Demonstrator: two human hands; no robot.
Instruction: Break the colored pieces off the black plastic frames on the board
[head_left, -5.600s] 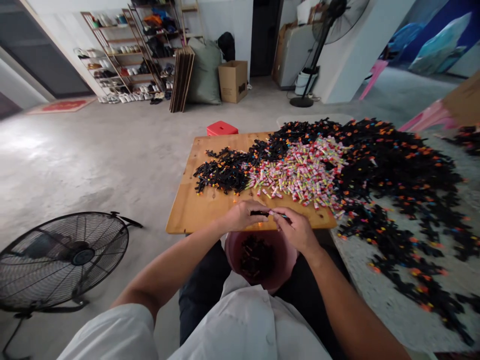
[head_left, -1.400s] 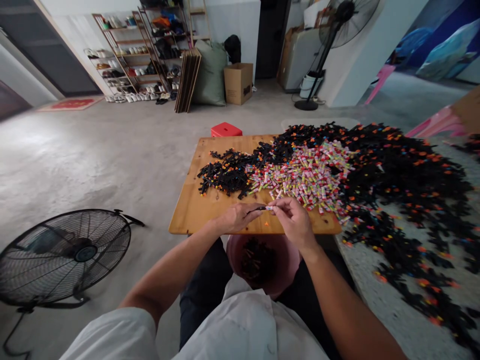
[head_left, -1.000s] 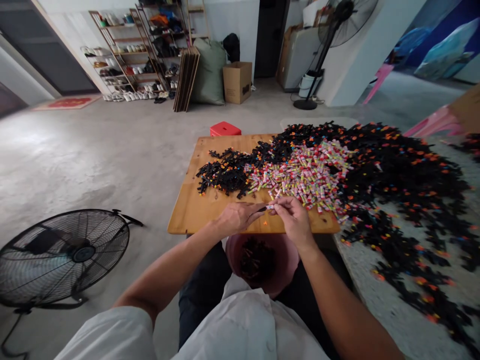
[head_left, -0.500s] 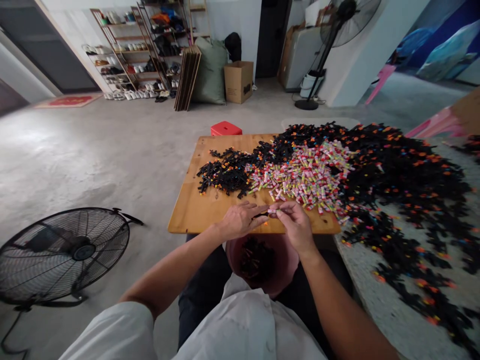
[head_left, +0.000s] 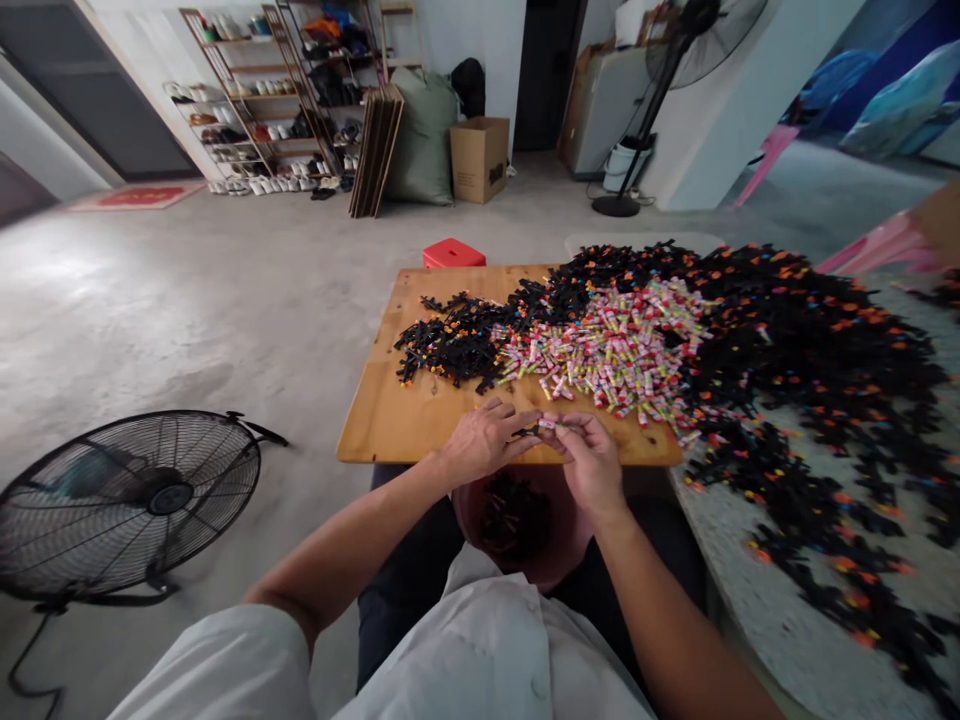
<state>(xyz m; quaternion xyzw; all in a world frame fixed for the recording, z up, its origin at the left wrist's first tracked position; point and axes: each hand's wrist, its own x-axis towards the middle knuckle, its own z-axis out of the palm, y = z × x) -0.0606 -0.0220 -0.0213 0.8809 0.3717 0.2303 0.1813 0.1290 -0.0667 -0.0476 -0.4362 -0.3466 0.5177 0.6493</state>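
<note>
My left hand point(head_left: 484, 442) is at the front edge of the wooden board, its fingers closed around a small black plastic piece point(head_left: 523, 433). My right hand point(head_left: 594, 462) pinches a short tube point(head_left: 548, 425) with a pink and white label. The tube's end meets the black piece; whether they are joined I cannot tell. Just beyond my hands lies a heap of similar labelled tubes point(head_left: 615, 345). To its left is a pile of black pieces point(head_left: 454, 340) with orange and yellow bits. Between my knees sits a pink basin point(head_left: 577, 540) holding more black pieces.
The wooden board point(head_left: 405, 420) adjoins a grey stone-like tabletop point(head_left: 780, 620) at right, covered by a large black pile point(head_left: 817, 330). A red stool point(head_left: 453, 254) stands behind the board. A black floor fan point(head_left: 165, 498) is at left. Shoe racks point(head_left: 255, 95) line the back wall.
Both hands stay together at the board's edge, with only slight finger movement around the tube and black piece. The whole view has shifted slightly.
</note>
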